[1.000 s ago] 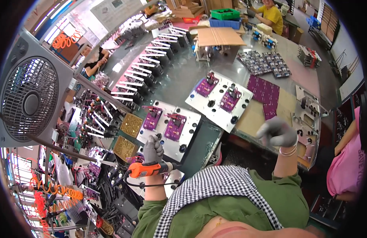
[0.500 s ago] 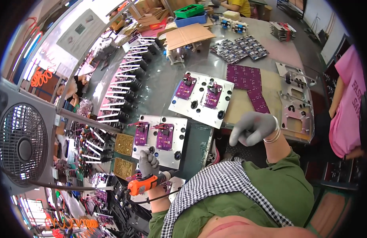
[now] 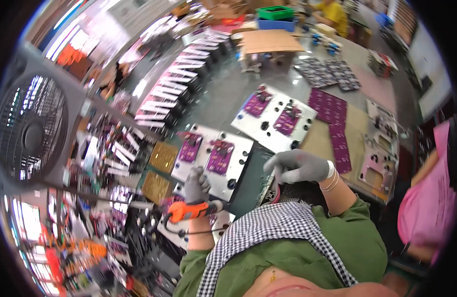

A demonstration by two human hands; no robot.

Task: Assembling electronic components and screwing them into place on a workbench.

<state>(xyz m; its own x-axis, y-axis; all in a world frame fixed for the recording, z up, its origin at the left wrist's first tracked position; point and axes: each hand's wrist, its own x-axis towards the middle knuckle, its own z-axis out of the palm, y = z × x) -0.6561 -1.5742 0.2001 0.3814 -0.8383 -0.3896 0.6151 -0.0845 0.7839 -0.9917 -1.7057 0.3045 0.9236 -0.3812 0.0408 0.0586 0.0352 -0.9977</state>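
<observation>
My left hand (image 3: 197, 185), in a grey glove, has its fingers curled at the near edge of a white fixture plate (image 3: 242, 153); anything inside them is hidden. An orange and black electric screwdriver (image 3: 191, 211) with a cable lies across my left wrist in this view. On that plate sit two purple circuit boards (image 3: 220, 158) with red wires. My right hand (image 3: 302, 167), also gloved, hovers near the table's front edge, its fingers loosely bent and apart, with nothing visible in them. Beyond it stands a second white fixture plate (image 3: 278, 136) with two more purple boards (image 3: 288, 120).
Two bins of small brass-coloured parts (image 3: 163, 156) stand left of the near plate. Purple panels (image 3: 329, 106) and a metal fixture (image 3: 379, 158) lie to the right. A row of white-topped black parts (image 3: 174, 81) runs along the back left. A grey fan (image 3: 33, 128) stands far left; a person in pink (image 3: 429, 198) is at right.
The whole view has shifted and turned, so the table appears moved rightward. My right hand has come left, closer to the near plate, and its fingers have changed pose. My left hand stays by the plate.
</observation>
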